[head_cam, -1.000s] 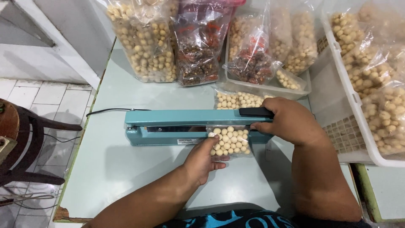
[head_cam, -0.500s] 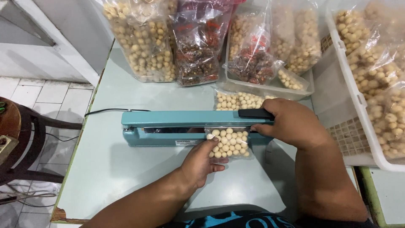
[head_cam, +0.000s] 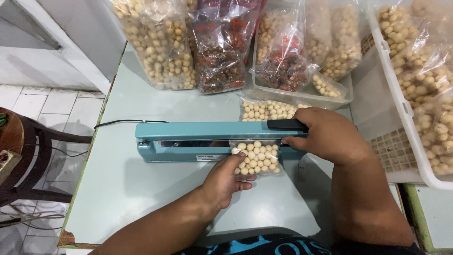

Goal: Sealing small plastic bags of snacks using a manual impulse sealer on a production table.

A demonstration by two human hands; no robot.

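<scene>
Both hands (head_cam: 278,158) unmoved on sealer (head_cam: 207,139)

Bare tabletop (head_cam: 141,198) lies open toward the near left corner. The teal sealer (head_cam: 207,139) bars the middle; snack bags (head_cam: 188,47) crowd the far edge, a white crate (head_cam: 401,113) the right edge.

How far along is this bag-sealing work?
Done: one small filled bag lies behind the blue sealer. In hand: the right hand presses the sealer's arm down on a small bag of pale round snacks held by the left hand. Left: the big bags behind look unportioned.
</scene>
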